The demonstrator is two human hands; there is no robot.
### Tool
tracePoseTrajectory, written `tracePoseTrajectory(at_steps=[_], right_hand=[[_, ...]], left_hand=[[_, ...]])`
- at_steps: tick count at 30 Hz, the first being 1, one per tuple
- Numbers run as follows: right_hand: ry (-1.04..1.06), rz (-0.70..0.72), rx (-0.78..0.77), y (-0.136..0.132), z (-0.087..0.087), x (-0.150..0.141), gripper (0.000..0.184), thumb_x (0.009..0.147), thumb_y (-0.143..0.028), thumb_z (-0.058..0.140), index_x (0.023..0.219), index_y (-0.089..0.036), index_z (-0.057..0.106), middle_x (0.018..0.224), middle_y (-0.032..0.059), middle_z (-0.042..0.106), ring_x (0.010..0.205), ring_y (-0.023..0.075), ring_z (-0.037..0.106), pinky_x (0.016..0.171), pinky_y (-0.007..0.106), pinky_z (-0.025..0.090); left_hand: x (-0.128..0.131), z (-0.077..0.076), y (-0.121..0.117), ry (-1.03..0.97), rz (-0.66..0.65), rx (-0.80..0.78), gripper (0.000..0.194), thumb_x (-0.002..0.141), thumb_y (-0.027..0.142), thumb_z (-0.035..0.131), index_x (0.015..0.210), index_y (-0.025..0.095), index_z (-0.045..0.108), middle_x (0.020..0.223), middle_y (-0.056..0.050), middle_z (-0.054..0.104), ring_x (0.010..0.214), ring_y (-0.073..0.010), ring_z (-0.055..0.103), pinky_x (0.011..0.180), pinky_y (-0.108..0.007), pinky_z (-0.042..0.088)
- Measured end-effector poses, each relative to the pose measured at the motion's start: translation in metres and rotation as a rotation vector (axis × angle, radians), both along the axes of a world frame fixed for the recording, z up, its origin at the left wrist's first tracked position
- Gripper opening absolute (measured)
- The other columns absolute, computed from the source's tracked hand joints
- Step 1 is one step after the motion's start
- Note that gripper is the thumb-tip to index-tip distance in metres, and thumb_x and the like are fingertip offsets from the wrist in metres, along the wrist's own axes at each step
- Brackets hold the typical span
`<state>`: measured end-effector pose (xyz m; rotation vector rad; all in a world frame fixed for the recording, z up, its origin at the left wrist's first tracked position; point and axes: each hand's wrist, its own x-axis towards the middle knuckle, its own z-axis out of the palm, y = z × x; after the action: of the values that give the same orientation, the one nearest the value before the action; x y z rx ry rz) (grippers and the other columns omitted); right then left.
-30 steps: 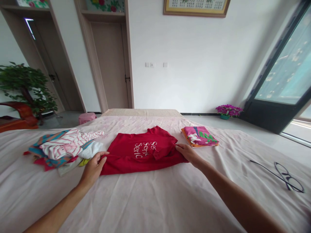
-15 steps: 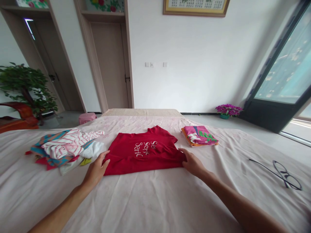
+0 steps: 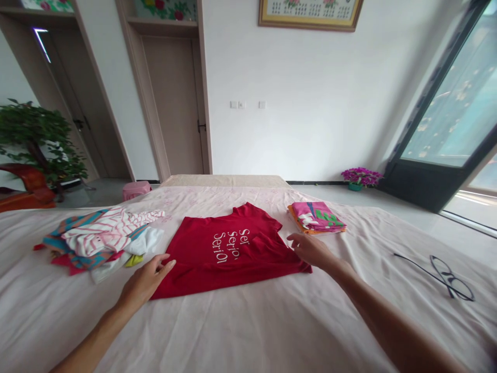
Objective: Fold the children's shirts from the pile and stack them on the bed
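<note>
A red T-shirt [image 3: 202, 269] with white lettering lies spread on the bed, its hem towards me and its right side wrinkled. At the shirt's left edge is my left hand [image 3: 145, 280], thumb and fingers apart, the fingertips over the fabric. My right hand [image 3: 312, 251] hovers by the right edge with fingers loosely stretched and no cloth gripped. To the right, past that hand, sits a folded stack of pink and orange clothes [image 3: 318, 217]. On the left lies a loose heap of clothes [image 3: 97, 235], striped and coloured.
A pale sheet [image 3: 240, 331] with soft creases covers the bed. Black-framed glasses [image 3: 442, 277] lie at the right. Beyond the bed are a pink stool [image 3: 135, 190], a pot of purple flowers [image 3: 362, 177] and a leafy plant [image 3: 37, 134].
The shirt's hem has come nearer to me and lies flatter and wider. Both hands have loosened from the lower corners; the right has lifted slightly. The view has shifted a little.
</note>
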<state>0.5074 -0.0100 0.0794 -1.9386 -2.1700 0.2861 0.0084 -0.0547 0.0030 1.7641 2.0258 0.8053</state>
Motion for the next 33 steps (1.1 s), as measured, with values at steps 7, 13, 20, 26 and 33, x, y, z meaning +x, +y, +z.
tracePoseTrajectory(at_steps=[7,13,20,26,33], right_hand=[[-0.154,-0.003,0.158,0.023,-0.019,-0.065,0.030,0.092,-0.042,0.047,0.099,-0.020,0.067,0.103,0.0118,0.068,0.099,0.0267,0.060,0.077,0.033,0.037],[-0.138,0.002,0.246,0.028,-0.047,-0.075,0.023,0.091,-0.041,0.054,0.100,-0.022,0.065,0.102,0.0079,0.067,0.099,0.0237,0.058,0.081,0.032,0.036],[-0.054,0.034,0.285,0.026,-0.052,-0.065,0.019,0.095,-0.033,0.046,0.095,-0.024,0.063,0.098,0.0046,0.067,0.092,0.0186,0.060,0.076,0.027,0.037],[0.055,0.066,0.365,0.026,-0.055,-0.063,0.023,0.095,-0.031,0.045,0.104,-0.024,0.065,0.103,0.0059,0.066,0.098,0.0192,0.059,0.086,0.029,0.040],[0.295,0.094,0.537,0.032,-0.063,-0.058,0.039,0.088,-0.010,0.038,0.116,-0.021,0.062,0.112,0.0088,0.062,0.105,0.0198,0.057,0.094,0.031,0.044]], left_hand=[[0.008,0.004,-0.005,0.068,0.033,-0.043,0.030,0.082,0.051,0.048,0.090,0.027,0.065,0.087,-0.001,0.075,0.081,-0.0213,0.069,0.069,-0.026,0.046],[0.019,0.008,-0.015,0.146,0.114,-0.046,0.027,0.087,0.050,0.042,0.094,0.029,0.059,0.094,0.001,0.074,0.084,-0.0208,0.068,0.064,-0.025,0.040],[0.022,0.013,-0.016,0.178,0.145,-0.061,0.028,0.089,0.049,0.038,0.098,0.029,0.057,0.096,0.000,0.074,0.085,-0.0218,0.068,0.062,-0.024,0.038],[0.025,0.015,-0.018,0.248,0.093,-0.079,0.025,0.089,0.046,0.038,0.093,0.030,0.056,0.090,0.001,0.073,0.080,-0.0210,0.068,0.061,-0.025,0.036],[0.023,0.012,-0.018,0.250,0.062,-0.116,0.027,0.091,0.048,0.033,0.093,0.030,0.054,0.091,0.001,0.072,0.083,-0.0223,0.068,0.063,-0.026,0.035]])
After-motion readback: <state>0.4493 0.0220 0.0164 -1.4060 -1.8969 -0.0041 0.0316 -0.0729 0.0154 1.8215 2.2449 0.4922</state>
